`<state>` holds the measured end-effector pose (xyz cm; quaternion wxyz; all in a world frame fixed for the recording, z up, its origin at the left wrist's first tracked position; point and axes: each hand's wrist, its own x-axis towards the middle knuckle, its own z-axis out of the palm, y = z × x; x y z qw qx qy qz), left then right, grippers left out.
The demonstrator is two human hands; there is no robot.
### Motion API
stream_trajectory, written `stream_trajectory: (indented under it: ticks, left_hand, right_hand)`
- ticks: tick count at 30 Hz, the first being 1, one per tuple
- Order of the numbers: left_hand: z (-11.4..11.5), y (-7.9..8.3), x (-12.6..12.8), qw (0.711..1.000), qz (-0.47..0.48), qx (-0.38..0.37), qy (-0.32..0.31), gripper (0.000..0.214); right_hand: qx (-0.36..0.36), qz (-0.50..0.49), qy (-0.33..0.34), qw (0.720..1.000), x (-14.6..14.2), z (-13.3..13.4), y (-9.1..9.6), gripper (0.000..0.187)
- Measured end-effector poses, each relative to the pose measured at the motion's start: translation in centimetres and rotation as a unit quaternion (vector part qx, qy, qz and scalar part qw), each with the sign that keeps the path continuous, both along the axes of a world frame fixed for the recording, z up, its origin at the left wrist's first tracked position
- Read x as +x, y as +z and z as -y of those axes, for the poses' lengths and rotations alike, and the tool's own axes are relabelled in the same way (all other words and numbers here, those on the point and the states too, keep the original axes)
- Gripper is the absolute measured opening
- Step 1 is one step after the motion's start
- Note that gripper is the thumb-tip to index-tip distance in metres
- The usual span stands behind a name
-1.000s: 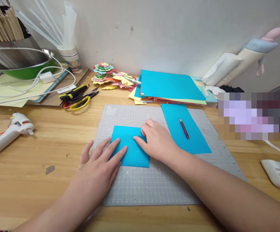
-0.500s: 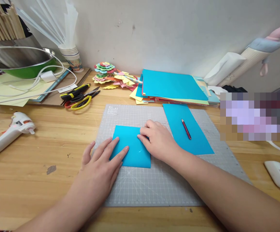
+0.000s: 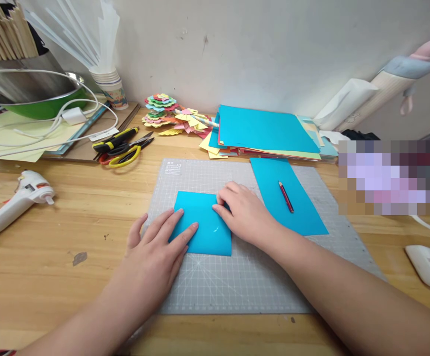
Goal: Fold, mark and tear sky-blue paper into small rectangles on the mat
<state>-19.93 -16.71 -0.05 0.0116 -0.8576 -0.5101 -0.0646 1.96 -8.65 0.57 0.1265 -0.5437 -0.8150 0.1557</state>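
Observation:
A small, roughly square piece of blue paper [image 3: 203, 217] lies on the grey cutting mat [image 3: 215, 291], with a short pale curved mark on it. My left hand [image 3: 159, 247] rests spread over its left side, fingertips pressing the sheet flat. At the upper right edge, my right hand [image 3: 246, 210] has its fingers curled and the thumb a little apart from the index finger; nothing shows between them. To its right, a longer blue paper strip [image 3: 304, 212] lies slanted on the mat, carrying a short dark red pencil [image 3: 285, 197].
Scissors [image 3: 126, 155] and a yellow-black cutter [image 3: 114, 140] lie back left. A glue gun [image 3: 18, 200] is at far left. Behind the mat sit a blue-topped paper stack [image 3: 267, 128] and paper flowers [image 3: 161, 109]. White cables [image 3: 96, 106] loop beside a green bowl [image 3: 48, 106].
My right hand has shifted slightly up and right, its thumb and index finger parting a little. My left hand and the papers stay in place.

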Motion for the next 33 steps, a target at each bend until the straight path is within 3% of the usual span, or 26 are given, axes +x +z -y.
stream_trajectory:
  ticks: [5, 7, 10, 12, 16, 21, 33]
  left_hand:
    - [-0.2, 0.3, -0.1, 1.000, -0.008, -0.001, -0.009, 0.038]
    - [-0.3, 0.3, -0.1, 1.000, -0.005, -0.003, -0.008, 0.038]
    - [-0.5, 0.3, -0.1, 1.000, 0.008, -0.006, -0.003, 0.038]
    - [-0.6, 0.3, -0.1, 1.000, 0.014, -0.007, -0.002, 0.040]
    - [-0.8, 0.3, -0.2, 0.999, 0.026, -0.015, 0.011, 0.045]
    - [-0.7, 0.3, -0.1, 0.999, 0.038, -0.017, 0.018, 0.044]
    - [-0.6, 0.3, -0.1, 1.000, 0.024, -0.007, 0.011, 0.044]
  right_hand:
    - [-0.001, -0.170, -0.032, 0.985, 1.7, -0.1, 1.0, 0.022]
    - [0.011, -0.160, 0.029, 0.987, 1.6, 1.1, 2.0, 0.025]
    - [0.015, -0.067, 0.203, 0.977, 0.2, 4.1, 3.0, 0.029]
    - [0.044, 0.011, 0.237, 0.971, -1.2, 6.3, 3.0, 0.028]
    - [0.068, 0.050, 0.212, 0.974, -3.3, 8.8, 1.6, 0.040]
    - [0.074, 0.047, 0.191, 0.978, -3.7, 9.3, 0.4, 0.042]
    - [0.081, 0.085, 0.176, 0.977, -3.5, 8.7, 1.9, 0.029]
